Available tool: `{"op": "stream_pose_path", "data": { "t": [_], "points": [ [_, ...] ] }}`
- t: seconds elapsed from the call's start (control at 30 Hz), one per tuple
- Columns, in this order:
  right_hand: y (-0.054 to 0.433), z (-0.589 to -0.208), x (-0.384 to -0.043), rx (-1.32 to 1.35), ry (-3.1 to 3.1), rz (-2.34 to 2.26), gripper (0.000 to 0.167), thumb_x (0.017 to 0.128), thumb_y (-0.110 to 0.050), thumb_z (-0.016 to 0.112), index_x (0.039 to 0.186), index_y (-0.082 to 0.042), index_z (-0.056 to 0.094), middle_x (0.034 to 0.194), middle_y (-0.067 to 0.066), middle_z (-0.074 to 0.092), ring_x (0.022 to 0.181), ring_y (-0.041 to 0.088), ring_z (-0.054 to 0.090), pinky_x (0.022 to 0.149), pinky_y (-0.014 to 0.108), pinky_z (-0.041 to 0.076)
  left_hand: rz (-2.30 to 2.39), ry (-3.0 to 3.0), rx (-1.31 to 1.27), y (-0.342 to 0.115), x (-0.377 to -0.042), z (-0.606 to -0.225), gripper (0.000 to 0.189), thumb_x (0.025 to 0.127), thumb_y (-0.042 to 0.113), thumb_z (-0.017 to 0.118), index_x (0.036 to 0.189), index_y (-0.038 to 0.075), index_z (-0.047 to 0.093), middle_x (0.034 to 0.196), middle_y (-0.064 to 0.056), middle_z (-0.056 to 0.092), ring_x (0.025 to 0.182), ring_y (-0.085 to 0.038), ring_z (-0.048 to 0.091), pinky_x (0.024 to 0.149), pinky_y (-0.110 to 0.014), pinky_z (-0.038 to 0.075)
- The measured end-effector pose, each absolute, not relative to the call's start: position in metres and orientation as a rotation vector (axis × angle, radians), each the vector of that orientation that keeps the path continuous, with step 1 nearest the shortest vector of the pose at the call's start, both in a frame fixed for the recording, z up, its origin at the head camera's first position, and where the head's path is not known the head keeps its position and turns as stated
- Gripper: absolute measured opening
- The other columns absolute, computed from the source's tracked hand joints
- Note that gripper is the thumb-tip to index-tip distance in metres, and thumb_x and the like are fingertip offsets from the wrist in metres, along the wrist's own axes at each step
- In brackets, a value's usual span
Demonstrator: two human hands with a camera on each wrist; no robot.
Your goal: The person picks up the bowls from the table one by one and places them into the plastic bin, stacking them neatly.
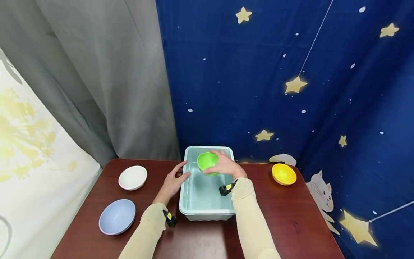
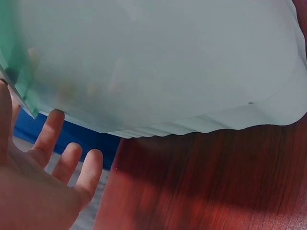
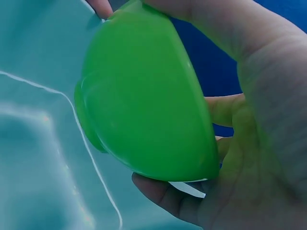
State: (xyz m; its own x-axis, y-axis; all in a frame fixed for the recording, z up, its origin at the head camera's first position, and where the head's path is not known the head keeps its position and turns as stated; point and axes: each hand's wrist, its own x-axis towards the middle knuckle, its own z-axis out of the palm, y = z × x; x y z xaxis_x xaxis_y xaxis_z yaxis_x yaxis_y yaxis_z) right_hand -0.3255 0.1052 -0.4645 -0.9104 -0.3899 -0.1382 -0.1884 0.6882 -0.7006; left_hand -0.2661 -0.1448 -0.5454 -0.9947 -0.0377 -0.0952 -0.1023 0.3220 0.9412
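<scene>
My right hand [image 1: 225, 166] grips a green bowl [image 1: 207, 162] over the far part of a pale teal plastic bin [image 1: 207, 214]. In the right wrist view the green bowl [image 3: 144, 96] is tipped on its side, with the thumb and fingers spread around its rim. My left hand [image 1: 172, 182] is at the bin's left wall, its fingers straight and spread. The left wrist view shows the left hand's fingers [image 2: 50, 129] right at the bin's side [image 2: 168, 72], holding nothing.
On the left of the brown table [image 1: 268, 223] are a white bowl [image 1: 133, 178] and a light blue bowl [image 1: 117, 217]. A yellow bowl [image 1: 284, 174] stands at the far right. Grey and star-patterned blue curtains [image 1: 226, 90] hang behind the table.
</scene>
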Motion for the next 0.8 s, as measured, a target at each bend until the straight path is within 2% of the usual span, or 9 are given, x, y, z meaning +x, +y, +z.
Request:
{"op": "stream_pose_path", "data": {
  "t": [0.27, 0.6, 0.8],
  "points": [
    [0.099, -0.481, -0.330, -0.443, 2.628, -1.052, 0.109, 0.068, -0.054, 0.090, 0.158, -0.023, 0.038, 0.146, 0.012, 0.045, 0.120, 0.028, 0.054, 0.103, 0.049, 0.049, 1.813, 2.478, -0.144, -0.145, -0.265, -0.548, 0.054, 0.095, 0.049, 0.068, 0.146, 0.045, 0.050, 0.141, -0.008, 0.058, 0.120, -0.024, 0.059, 0.097, -0.039, 0.055],
    [0.095, -0.497, -0.329, -0.425, 2.609, -1.061, 0.109, 0.068, -0.055, 0.089, 0.159, -0.024, 0.037, 0.149, 0.011, 0.043, 0.122, 0.027, 0.054, 0.104, 0.049, 0.048, 1.819, 2.476, -0.160, -0.146, -0.264, -0.553, 0.057, 0.092, 0.056, 0.069, 0.145, 0.046, 0.050, 0.140, -0.004, 0.059, 0.123, -0.024, 0.060, 0.100, -0.041, 0.054],
    [0.095, -0.500, -0.333, -0.427, 2.589, -1.097, 0.111, 0.068, -0.056, 0.090, 0.159, -0.024, 0.036, 0.150, 0.011, 0.042, 0.122, 0.028, 0.054, 0.104, 0.052, 0.048, 1.836, 2.480, -0.154, -0.145, -0.268, -0.554, 0.054, 0.094, 0.052, 0.068, 0.144, 0.047, 0.050, 0.141, -0.004, 0.059, 0.122, -0.024, 0.060, 0.099, -0.042, 0.054]
  ]
}}
